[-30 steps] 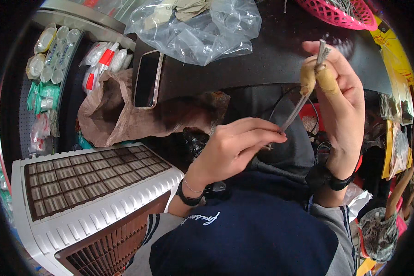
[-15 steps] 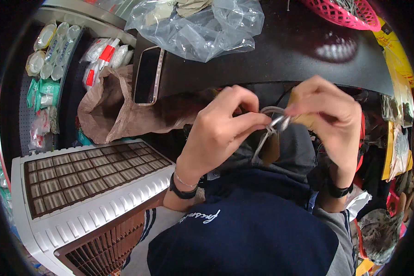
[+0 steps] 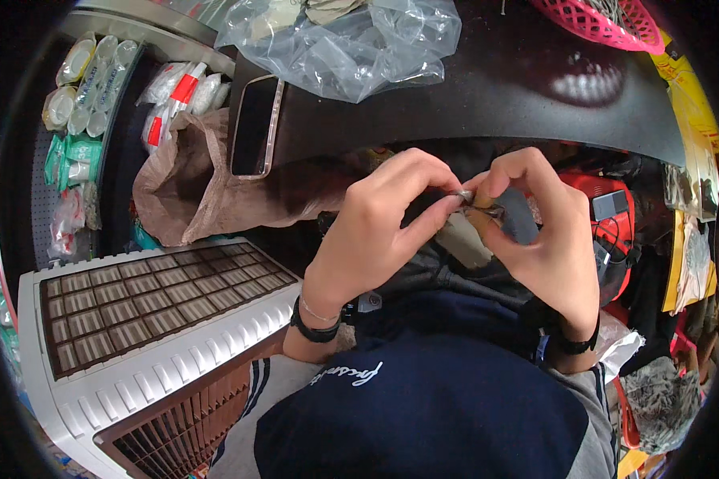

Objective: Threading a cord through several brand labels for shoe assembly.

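Note:
Above my lap, my left hand (image 3: 383, 215) and my right hand (image 3: 539, 231) meet fingertip to fingertip. Between them they pinch a thin grey cord (image 3: 465, 194), which shows only as a small shiny bit; the rest is hidden by the fingers. Just below the fingers a flat grey-tan tag (image 3: 463, 239) hangs at a tilt, and I cannot make out how it joins the cord. Both thumbs and forefingers are pressed together on the cord.
On the black table (image 3: 487, 120) ahead lie a clear plastic bag (image 3: 351, 48) and a phone (image 3: 256, 128). A pink basket (image 3: 607, 24) stands far right. To the left are a brown sack (image 3: 184, 184) and a white air cooler (image 3: 168, 351); a red bag (image 3: 607, 199) is at right.
The grey cord's loops, visible between my hands before, are now mostly covered by the fingers. My right hand has moved left and closer to the left one. The tag has turned.

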